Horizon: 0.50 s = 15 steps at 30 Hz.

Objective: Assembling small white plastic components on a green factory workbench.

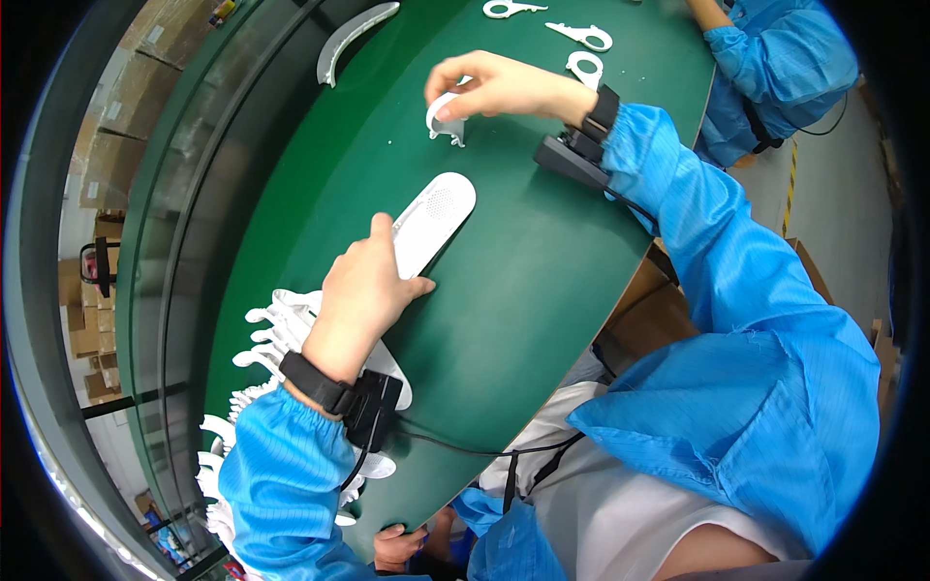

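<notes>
A long white plastic shell with rounded ends and a patch of small holes (pixel 438 208) lies slantwise on the green table (pixel 523 261). My left hand (pixel 366 290) grips its near part, thumb along one edge; the palm hides what is beneath. Farther off, my right hand (pixel 489 85) pinches a small curved white plastic piece (pixel 446 124) between thumb and fingers, just beyond the shell's far end and apart from it. Beneath my left wrist another smooth white part (pixel 389 376) shows partly.
White plastic parts (pixel 266 339) pile up along the left, beside my left forearm. White ring-ended pieces (pixel 584 39) and a curved white strip (pixel 351 41) lie at the far side. A co-worker's blue sleeve (pixel 775 58) is at upper right; another person's hand (pixel 395 547) rests at the bottom edge.
</notes>
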Available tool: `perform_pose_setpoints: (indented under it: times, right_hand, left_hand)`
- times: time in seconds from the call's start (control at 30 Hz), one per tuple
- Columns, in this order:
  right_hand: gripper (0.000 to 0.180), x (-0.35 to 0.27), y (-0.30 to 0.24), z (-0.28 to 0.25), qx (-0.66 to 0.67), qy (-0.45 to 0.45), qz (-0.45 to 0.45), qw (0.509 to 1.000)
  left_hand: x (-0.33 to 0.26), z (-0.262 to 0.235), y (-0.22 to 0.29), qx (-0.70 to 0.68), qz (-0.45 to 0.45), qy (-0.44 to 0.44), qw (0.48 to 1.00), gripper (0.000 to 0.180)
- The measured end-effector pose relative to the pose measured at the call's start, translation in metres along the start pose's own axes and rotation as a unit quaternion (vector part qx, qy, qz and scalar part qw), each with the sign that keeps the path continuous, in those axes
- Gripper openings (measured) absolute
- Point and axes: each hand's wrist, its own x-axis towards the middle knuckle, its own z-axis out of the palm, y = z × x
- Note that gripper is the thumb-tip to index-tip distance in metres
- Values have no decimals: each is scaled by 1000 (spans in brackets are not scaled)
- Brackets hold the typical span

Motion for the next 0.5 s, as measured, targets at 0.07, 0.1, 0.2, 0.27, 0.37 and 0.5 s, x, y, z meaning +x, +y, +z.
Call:
perform_pose_setpoints:
  times: [0.07, 0.1, 0.2, 0.27, 0.37, 0.5]
  right_hand:
    - [22, -6, 22, -1, -10, -9, 20, 1000]
    - [23, -3, 31, 1, -3, 7, -47, 999]
    - [21, -2, 21, 3, 189, -63, 39, 979]
    - [20, -1, 24, 9, 228, -90, 60, 968]
    - [17, -12, 19, 17, 243, -150, 94, 954]
    - [15, -15, 22, 26, 213, -248, 111, 939]
  left_hand:
    - [-4, -3, -4, 1, -29, -33, 999, 65]
    - [-5, -5, -3, -5, -23, -34, 999, 72]
    - [2, -2, -5, -54, 14, 79, 995, 77]
    - [14, -12, -1, -97, 1, 48, 994, 71]
    - [33, -9, 2, -201, -4, 70, 977, 58]
    - [35, 18, -11, -346, 47, 73, 934, 41]
